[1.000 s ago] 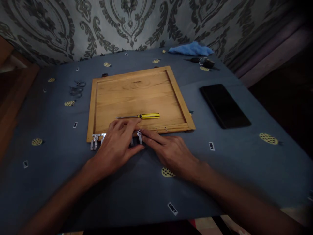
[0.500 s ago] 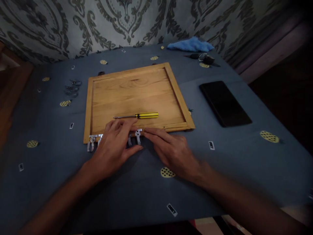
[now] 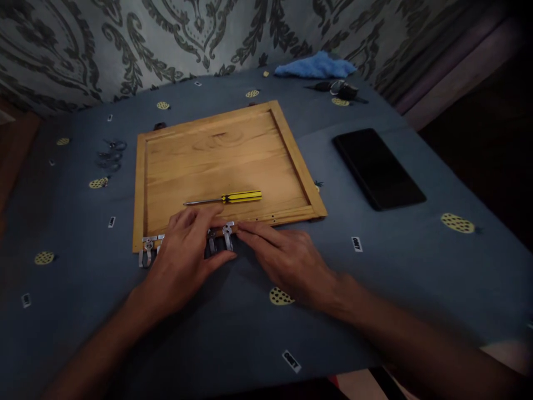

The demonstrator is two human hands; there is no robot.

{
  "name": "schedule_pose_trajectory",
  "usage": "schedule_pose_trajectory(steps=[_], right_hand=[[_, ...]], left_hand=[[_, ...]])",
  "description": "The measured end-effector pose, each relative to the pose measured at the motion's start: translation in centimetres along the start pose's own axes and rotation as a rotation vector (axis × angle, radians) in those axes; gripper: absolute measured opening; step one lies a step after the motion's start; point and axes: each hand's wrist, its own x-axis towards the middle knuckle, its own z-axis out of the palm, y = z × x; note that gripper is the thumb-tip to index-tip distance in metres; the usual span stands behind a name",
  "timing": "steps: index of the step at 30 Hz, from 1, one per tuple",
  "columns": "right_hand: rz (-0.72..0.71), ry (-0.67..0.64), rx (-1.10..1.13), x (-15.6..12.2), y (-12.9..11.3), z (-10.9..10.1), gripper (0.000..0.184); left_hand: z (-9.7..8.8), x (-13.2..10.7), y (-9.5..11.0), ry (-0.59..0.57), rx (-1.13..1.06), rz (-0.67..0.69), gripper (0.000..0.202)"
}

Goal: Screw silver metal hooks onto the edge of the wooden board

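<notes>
A wooden framed panel (image 3: 225,150) lies flat on a blue cloth. A yellow and black screwdriver (image 3: 227,198) rests on it near the front rail. Small metal hooks (image 3: 227,234) hang along the panel's near edge, with another hook (image 3: 147,248) at its left corner. My left hand (image 3: 183,255) lies over the near edge with fingers spread, covering some hooks. My right hand (image 3: 283,258) rests flat beside it, its fingertips touching the frame just right of the middle hooks. Neither hand holds anything that I can see.
A black phone (image 3: 377,168) lies to the right of the panel. A blue rag (image 3: 312,66) and a bunch of keys (image 3: 339,89) sit at the far edge by the patterned wall. More loose metal hooks (image 3: 109,155) lie left of the panel.
My right fingertips have let go of the middle hook and slid slightly right along the frame. The view has shifted a little; the left hand stays in place.
</notes>
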Motion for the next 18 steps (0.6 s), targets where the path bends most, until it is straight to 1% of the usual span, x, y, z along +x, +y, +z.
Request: schedule_pose_trajectory(steps=[4,9,15,18], right_hand=[[0.016,0.006,-0.007,-0.06,0.17,-0.13,0.035],[-0.027,-0.021,-0.002,0.15,0.23,-0.25,0.037],[-0.011,-0.138,-0.009,0.09,0.18,-0.31,0.042],[-0.022,-0.150,-0.001,0.02,0.26,-0.37,0.042]], left_hand=[[0.04,-0.02,-0.01,0.006,-0.001,0.002,0.069],[0.08,0.00,-0.08,0.006,-0.006,-0.007,0.072],[0.15,-0.05,-0.08,0.014,-0.035,0.021,0.069],[0.21,-0.06,-0.14,0.012,-0.040,0.014,0.068]])
